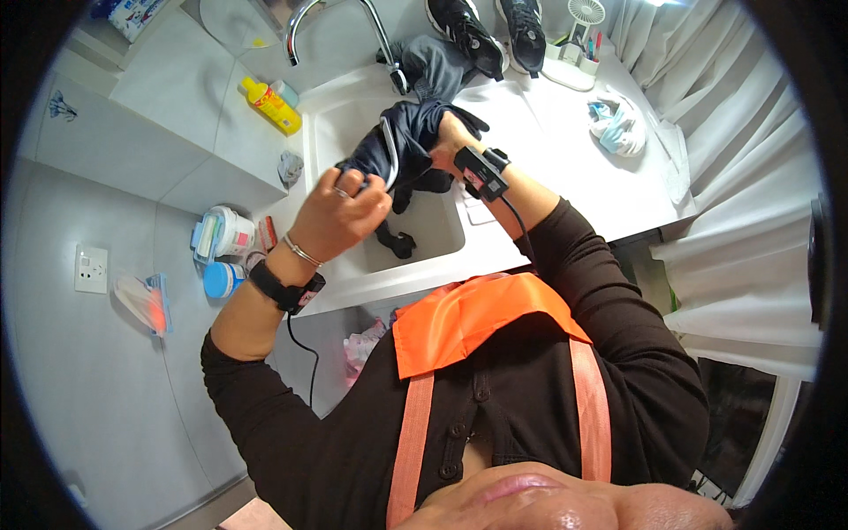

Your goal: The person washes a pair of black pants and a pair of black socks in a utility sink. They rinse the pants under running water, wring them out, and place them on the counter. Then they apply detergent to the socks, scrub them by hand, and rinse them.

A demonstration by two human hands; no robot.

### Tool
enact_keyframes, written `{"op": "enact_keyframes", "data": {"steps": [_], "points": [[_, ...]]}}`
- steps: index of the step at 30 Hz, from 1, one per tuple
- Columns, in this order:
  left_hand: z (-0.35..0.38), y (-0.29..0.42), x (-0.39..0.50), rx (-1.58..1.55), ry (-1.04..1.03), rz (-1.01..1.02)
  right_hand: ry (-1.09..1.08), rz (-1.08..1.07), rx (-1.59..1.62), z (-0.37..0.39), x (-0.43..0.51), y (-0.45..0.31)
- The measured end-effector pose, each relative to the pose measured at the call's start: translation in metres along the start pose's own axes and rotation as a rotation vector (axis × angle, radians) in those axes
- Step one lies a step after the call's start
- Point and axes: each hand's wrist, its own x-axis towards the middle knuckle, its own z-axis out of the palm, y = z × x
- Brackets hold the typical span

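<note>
Over the white sink [430, 228], a dark garment [377, 146] with a pale stripe is bunched between both hands. My left hand [341, 209], wearing a ring, is closed on its near left end. At its right side, my right hand [452, 142] grips the cloth, its fingers largely hidden by folds. Black fabric hangs below the hands, and a small dark end of cloth [399, 245] lies in the basin. Behind them, a chrome faucet [377, 23] arches over the sink, its outlet near grey fabric [434, 63] heaped at the back rim.
Black sneakers [469, 36] stand behind the sink. A yellow bottle [273, 106] and a crumpled grey cloth [290, 167] are at the left edge, with tubs [224, 279] nearer. On the right counter are a small white fan [585, 13] and a crumpled white-and-blue bundle [616, 124].
</note>
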Motion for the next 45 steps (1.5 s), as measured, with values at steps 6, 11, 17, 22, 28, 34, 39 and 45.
{"op": "enact_keyframes", "data": {"steps": [6, 11, 17, 22, 28, 34, 39, 45], "points": [[0.017, 0.035, -0.017, 0.145, -0.012, -0.036, 0.820, 0.456, 1.484, 0.034, 0.018, -0.001], [0.042, 0.062, -0.049, -0.723, 0.331, -0.769, 0.570, 0.132, 1.302, 0.032, 0.016, -0.026], [0.082, 0.070, -0.063, -2.717, 0.597, -1.408, 0.716, 0.130, 1.236, 0.051, -0.001, -0.060], [0.096, 0.046, -0.045, -2.754, 1.134, -1.346, 0.468, 0.029, 1.253, 0.054, 0.002, -0.037], [0.093, -0.009, -0.045, -1.560, 1.257, -1.517, 0.627, 0.589, 1.513, 0.019, 0.005, -0.028], [0.037, -0.013, -0.021, -0.526, 0.541, -0.925, 0.234, 0.455, 1.156, 0.021, -0.011, -0.032], [0.007, 0.000, 0.003, -0.390, 0.037, -0.301, 0.092, 0.138, 0.508, -0.003, 0.031, -0.023], [0.063, 0.014, 0.014, -0.022, -0.250, -0.041, 0.278, -0.024, -0.316, 0.023, 0.056, -0.009]]}}
